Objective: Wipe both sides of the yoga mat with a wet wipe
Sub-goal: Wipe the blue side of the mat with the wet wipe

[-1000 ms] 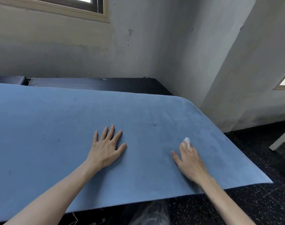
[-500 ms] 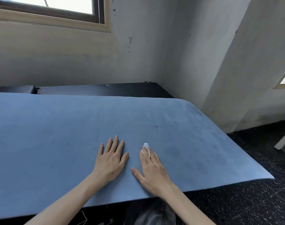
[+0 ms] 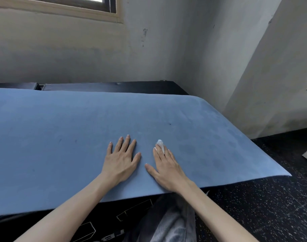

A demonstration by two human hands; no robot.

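A person's left hand (image 3: 122, 160) lies spread flat on a blue foam yoga mat (image 3: 61, 137) draped over a black bench (image 3: 114, 86); the right hand (image 3: 166, 165), fingers straight, presses a small white wet wipe (image 3: 161, 145). Damp patches suggest the upper side is partly wiped; the underside likely remains.
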